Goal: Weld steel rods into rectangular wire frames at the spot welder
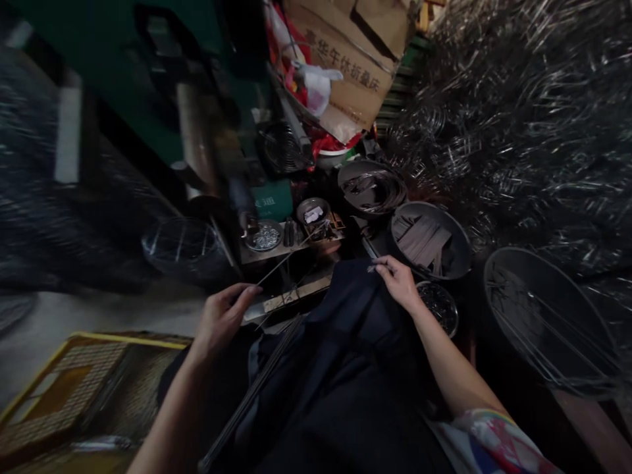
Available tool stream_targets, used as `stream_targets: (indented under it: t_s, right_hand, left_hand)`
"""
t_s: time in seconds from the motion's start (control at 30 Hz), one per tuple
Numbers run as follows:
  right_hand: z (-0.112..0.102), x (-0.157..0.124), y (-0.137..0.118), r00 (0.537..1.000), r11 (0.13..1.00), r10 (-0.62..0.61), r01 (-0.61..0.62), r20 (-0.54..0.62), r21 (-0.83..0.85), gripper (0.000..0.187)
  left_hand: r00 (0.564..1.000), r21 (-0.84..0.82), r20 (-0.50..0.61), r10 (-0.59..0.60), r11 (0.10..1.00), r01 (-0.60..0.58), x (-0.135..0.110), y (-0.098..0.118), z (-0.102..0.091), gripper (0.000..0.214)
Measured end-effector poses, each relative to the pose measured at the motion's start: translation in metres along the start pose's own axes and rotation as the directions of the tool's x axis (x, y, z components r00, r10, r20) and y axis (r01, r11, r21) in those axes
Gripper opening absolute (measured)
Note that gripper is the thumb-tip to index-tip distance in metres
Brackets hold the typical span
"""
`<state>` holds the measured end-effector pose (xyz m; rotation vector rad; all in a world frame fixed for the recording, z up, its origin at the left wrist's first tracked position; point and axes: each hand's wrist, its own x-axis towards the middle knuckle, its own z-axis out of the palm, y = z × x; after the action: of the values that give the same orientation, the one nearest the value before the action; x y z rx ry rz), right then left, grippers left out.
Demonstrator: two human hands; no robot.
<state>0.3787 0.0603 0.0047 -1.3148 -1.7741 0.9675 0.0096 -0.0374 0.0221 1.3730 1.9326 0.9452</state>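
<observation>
My left hand [224,317] is closed on a thin metal rod [282,261], which slants up and away toward the work ledge. Over my right knee, the fingers of my right hand [396,280] pinch something small at their tips, too blurred to name. That hand is near a bowl of dark small pieces [438,308] and a pan of flat strips [430,238]. Across the dark cloth [360,342] on my lap lies a bundle of thin rods [257,394]. Ahead, a dish of shiny small parts [264,236] stands on the ledge.
A green machine [207,141] rises at the front left. Tangled wire pieces [513,131] are heaped at right, behind a large basin [548,322] with long rods across it. A yellow-rimmed crate [64,388] sits at lower left. Farther back are coiled strips [372,184] and a cardboard box [345,66].
</observation>
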Motion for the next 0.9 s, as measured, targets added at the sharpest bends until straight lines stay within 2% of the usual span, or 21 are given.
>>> stream_targets:
  t_s: [0.1, 0.23, 0.33, 0.43, 0.5, 0.53, 0.63, 0.7, 0.8, 0.9]
  right_hand:
    - [0.015, -0.012, 0.001, 0.996, 0.983, -0.088, 0.086, -0.006, -0.161, 0.022]
    - [0.015, -0.028, 0.015, 0.982, 0.924, -0.179, 0.147, -0.061, -0.353, 0.024]
    - [0.003, -0.034, 0.020, 0.987, 0.888, -0.159, 0.134, -0.020, -0.439, 0.027]
    - [-0.008, -0.032, 0.015, 0.994, 0.837, -0.109, 0.089, -0.005, -0.540, 0.029]
    - [-0.008, -0.026, 0.007, 0.999, 0.857, -0.042, 0.020, -0.030, -0.514, 0.032]
    - [-0.003, -0.022, 0.003, 0.999, 0.893, 0.001, -0.018, -0.038, -0.450, 0.033]
    - [0.032, -0.004, -0.011, 0.993, 0.986, 0.120, -0.119, 0.002, -0.116, 0.034]
    - [0.070, 0.012, -0.022, 0.986, 0.980, 0.158, -0.163, 0.053, 0.113, 0.033]
    - [0.131, 0.035, -0.043, 0.967, 0.890, 0.218, -0.253, 0.134, 0.379, 0.034]
    - [0.176, 0.050, -0.067, 0.927, 0.771, 0.284, -0.373, 0.244, 0.517, 0.035]
  left_hand:
    - [0.997, -0.075, 0.079, 0.022, 0.997, -0.016, 0.006, -0.003, 0.000, 0.044]
    - [0.994, -0.002, 0.091, 0.055, 0.998, -0.055, 0.012, -0.012, -0.004, 0.045]
    - [0.992, 0.123, 0.096, 0.085, 0.988, -0.096, 0.024, -0.018, -0.004, 0.041]
    - [0.990, 0.242, 0.110, 0.085, 0.964, -0.109, 0.043, -0.020, 0.005, 0.035]
    - [0.992, 0.273, 0.104, 0.078, 0.956, -0.104, 0.055, -0.020, 0.014, 0.030]
    - [0.993, 0.277, 0.093, 0.078, 0.956, -0.101, 0.059, -0.018, 0.017, 0.028]
    - [0.994, 0.278, 0.053, 0.094, 0.955, -0.105, 0.055, -0.013, 0.023, 0.027]
    - [0.994, 0.270, 0.020, 0.112, 0.956, -0.113, 0.041, -0.010, 0.022, 0.030]
    - [0.988, 0.198, -0.075, 0.133, 0.973, -0.116, 0.011, -0.004, 0.017, 0.033]
    - [0.970, 0.058, -0.211, 0.124, 0.992, -0.114, -0.017, 0.000, 0.012, 0.030]
